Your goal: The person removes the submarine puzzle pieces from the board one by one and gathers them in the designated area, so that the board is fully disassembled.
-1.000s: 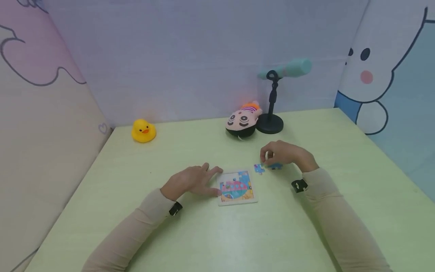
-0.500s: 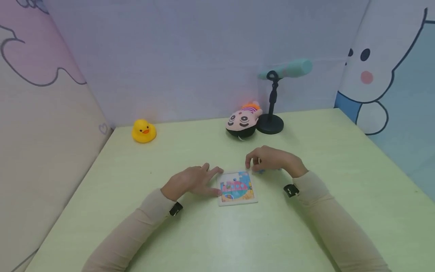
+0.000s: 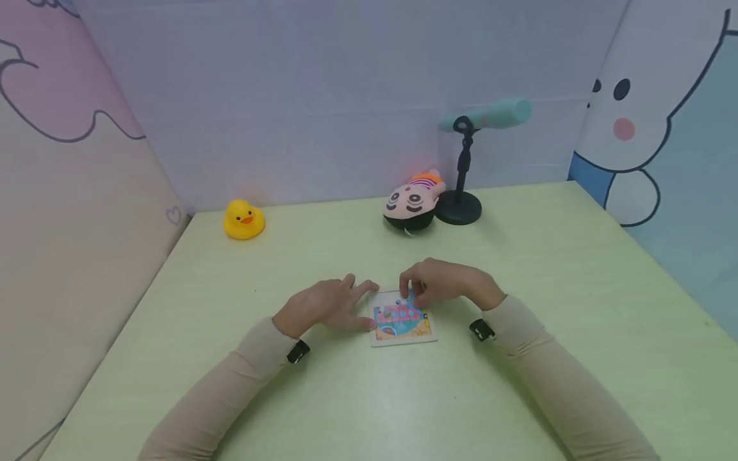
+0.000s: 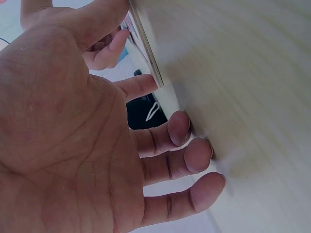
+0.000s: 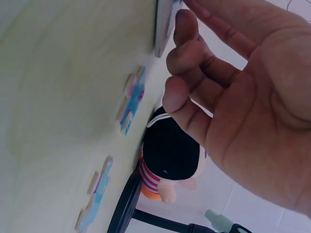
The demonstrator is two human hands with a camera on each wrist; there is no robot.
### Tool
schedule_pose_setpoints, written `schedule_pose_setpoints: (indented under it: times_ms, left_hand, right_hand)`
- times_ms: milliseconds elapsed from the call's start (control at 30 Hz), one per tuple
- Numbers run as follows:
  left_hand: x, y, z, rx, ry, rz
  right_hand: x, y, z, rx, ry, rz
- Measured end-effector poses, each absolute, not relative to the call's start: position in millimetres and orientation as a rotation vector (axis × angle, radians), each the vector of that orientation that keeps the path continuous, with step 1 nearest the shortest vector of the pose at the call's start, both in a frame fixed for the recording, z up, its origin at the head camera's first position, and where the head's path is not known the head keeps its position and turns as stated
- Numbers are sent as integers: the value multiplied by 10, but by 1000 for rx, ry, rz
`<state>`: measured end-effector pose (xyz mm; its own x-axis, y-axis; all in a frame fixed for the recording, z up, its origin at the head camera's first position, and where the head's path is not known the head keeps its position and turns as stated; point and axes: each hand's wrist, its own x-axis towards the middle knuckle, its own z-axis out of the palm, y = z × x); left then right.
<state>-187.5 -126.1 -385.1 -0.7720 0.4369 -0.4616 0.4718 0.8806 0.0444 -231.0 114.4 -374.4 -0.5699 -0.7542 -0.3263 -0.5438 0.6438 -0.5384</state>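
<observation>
A small square jigsaw puzzle in a pale tray, with a pink and blue picture, lies mid-table. My left hand is spread at its left side. The thumb touches the left edge and the index finger the upper left corner; the other fingertips rest on the table in the left wrist view. Over the upper right part of the tray, my right hand pinches a blue puzzle piece, mostly hidden by the fingers. Two loose pieces, a nearer one and another, lie on the table beside the tray.
A yellow rubber duck sits at the back left. Near the back edge lies a plush doll, beside a black stand holding a mint-green cylinder. Walls border the table at the back and left.
My right hand has moved left and toward me, from the loose pieces to above the tray's upper right part. The left hand has stayed at the tray.
</observation>
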Motion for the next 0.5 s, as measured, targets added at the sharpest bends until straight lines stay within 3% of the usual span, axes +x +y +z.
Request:
schedule_pose_setpoints:
  times_ms: [500]
  left_hand:
    - [-1872, -1254, -3845, 649, 2574, -105]
  right_hand:
    - [-2302, 1104, -3775, -1018, 2422, -482]
